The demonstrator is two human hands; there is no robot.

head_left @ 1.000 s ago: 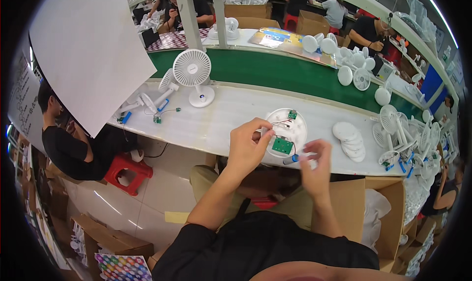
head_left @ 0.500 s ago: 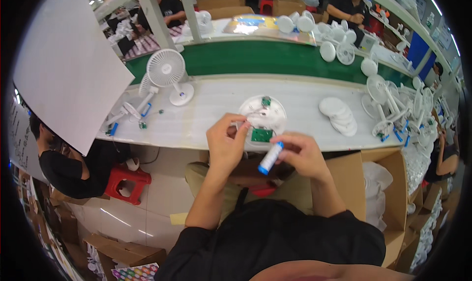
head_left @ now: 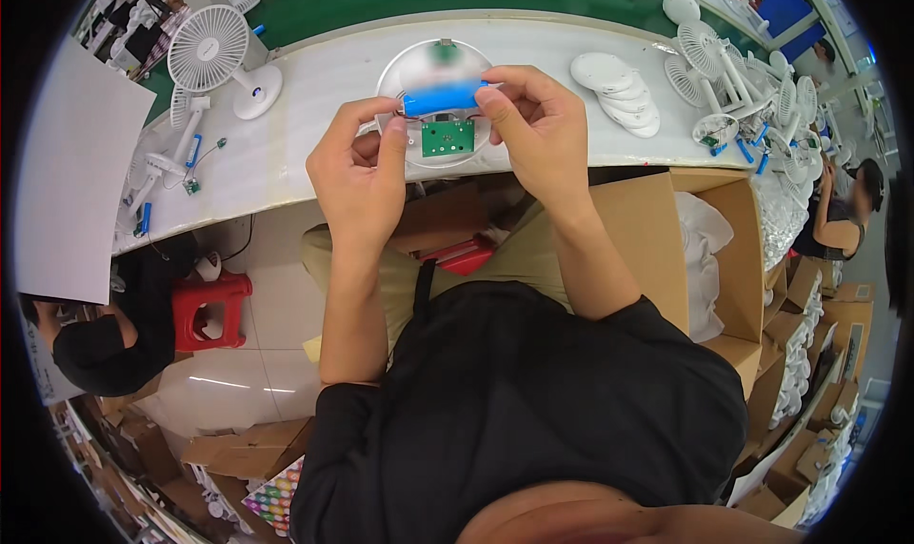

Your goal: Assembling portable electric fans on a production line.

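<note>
Held level between my hands is a blue cylindrical battery, over a round white fan base. My right hand pinches the battery's right end with thumb and fingers. My left hand has its thumb and forefinger closed at the left end, where a thin wire shows. Just below the battery lies a green circuit board, at the near part of the base. A smaller green board sits at the base's far side. The middle of the base is blurred and partly hidden by the battery.
White round discs lie overlapping to the right. A white desk fan stands at the left, beside fan parts with batteries. More fans crowd the right end. An open cardboard box stands by my right arm; a person sits at the left.
The battery has moved from the table's near edge to over the base and turned level. My left hand has come to its other end. The view has shifted.
</note>
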